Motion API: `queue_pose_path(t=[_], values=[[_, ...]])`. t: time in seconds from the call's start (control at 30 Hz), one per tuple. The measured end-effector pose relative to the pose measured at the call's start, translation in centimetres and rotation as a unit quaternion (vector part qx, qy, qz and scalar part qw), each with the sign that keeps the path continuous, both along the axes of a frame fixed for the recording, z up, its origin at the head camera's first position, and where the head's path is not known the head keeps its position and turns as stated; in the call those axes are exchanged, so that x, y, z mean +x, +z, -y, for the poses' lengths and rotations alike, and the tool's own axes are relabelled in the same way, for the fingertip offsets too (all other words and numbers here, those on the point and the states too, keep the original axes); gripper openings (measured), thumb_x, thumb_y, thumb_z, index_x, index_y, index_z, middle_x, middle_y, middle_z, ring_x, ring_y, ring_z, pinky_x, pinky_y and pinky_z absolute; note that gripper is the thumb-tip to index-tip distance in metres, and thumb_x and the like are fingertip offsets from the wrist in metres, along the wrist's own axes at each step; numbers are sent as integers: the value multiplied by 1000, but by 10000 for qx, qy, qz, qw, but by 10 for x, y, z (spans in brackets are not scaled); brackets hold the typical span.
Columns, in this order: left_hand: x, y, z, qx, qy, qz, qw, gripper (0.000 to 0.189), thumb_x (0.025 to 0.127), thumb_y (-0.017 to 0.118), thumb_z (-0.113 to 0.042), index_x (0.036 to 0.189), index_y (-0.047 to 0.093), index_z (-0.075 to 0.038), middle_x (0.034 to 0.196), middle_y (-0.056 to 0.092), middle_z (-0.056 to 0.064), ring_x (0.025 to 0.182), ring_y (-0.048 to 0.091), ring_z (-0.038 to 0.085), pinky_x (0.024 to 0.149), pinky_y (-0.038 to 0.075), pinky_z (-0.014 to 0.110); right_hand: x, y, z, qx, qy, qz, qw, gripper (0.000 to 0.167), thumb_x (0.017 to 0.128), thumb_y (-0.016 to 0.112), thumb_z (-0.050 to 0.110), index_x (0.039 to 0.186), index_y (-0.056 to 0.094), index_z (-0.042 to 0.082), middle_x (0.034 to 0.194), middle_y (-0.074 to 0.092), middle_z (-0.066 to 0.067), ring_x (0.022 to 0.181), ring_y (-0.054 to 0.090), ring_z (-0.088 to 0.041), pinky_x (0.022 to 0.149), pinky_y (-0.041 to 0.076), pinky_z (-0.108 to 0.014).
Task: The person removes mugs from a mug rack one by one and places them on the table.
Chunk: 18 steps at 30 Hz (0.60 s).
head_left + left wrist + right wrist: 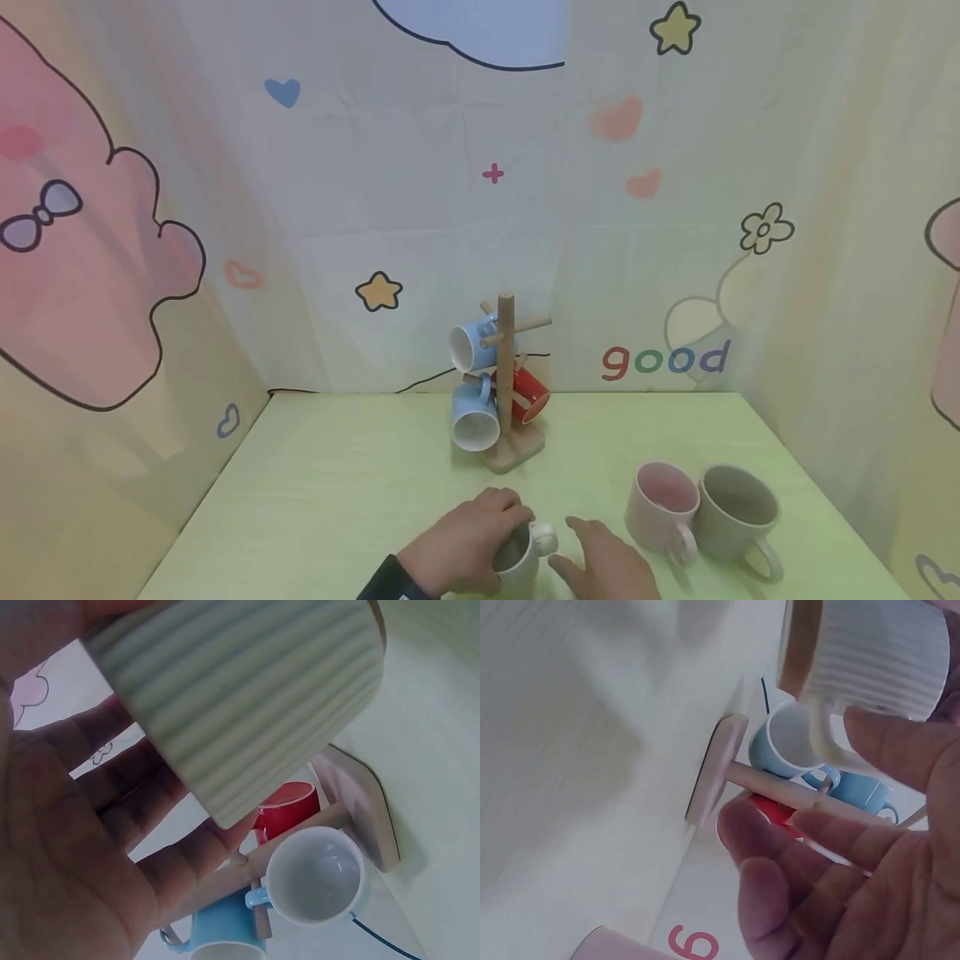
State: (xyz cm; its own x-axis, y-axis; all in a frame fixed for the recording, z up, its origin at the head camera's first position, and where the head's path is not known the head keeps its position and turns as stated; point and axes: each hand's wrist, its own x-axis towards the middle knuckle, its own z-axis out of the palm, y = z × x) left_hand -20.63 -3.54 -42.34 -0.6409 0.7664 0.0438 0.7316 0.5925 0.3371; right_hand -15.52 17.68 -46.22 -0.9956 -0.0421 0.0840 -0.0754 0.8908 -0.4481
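Observation:
My left hand (pixel 467 543) grips a white ribbed mug (pixel 525 577) by its rim, fingers over the far side and thumb on the near side. The mug stands low in the head view, its handle (pixel 545 538) pointing right. In the left wrist view the ribbed wall of the mug (pixel 247 705) fills the top. My right hand (pixel 606 560) is just right of the handle, fingers spread and holding nothing. In the right wrist view its thumb (pixel 892 742) lies close to the handle; whether they touch I cannot tell.
Behind the hands stands a wooden mug tree (pixel 506 358) carrying an upper blue mug (pixel 474 346), a lower blue mug (pixel 475 417) and a red mug (pixel 529 395). A pink mug (pixel 660 512) and a grey mug (pixel 735 521) stand side by side at right.

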Motion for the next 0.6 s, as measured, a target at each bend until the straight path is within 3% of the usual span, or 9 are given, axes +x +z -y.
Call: queue_pose_path(t=[0.17, 0.33, 0.6], values=[[2, -2, -4, -108, -282, 295, 9991, 68, 65, 94, -16, 124, 61, -22, 108, 52, -12, 96, 46, 2, 77, 48, 18, -2, 1, 1, -133, 421, 51, 9990, 45, 84, 77, 41, 116, 68, 10, 106, 69, -4, 89, 66, -25, 74, 53, -48], [4, -3, -6, -81, -514, 450, 9976, 64, 69, 93, -20, 125, 61, -22, 109, 52, -12, 95, 46, 1, 76, 47, 17, -2, 0, -4, -317, 1023, 97, 9942, 19, 87, 75, 36, 91, 67, 20, 78, 61, 11, 64, 51, -8, 57, 43, -31], [6, -2, -6, -163, -872, 193, 9959, 62, 73, 90, -25, 127, 61, -19, 113, 53, -10, 98, 46, 1, 77, 45, 13, -4, 1, -10, -701, 1819, -7, 9808, 18, 87, 75, 33, 83, 62, 21, 71, 52, 16, 58, 43, -2, 52, 37, -25]])
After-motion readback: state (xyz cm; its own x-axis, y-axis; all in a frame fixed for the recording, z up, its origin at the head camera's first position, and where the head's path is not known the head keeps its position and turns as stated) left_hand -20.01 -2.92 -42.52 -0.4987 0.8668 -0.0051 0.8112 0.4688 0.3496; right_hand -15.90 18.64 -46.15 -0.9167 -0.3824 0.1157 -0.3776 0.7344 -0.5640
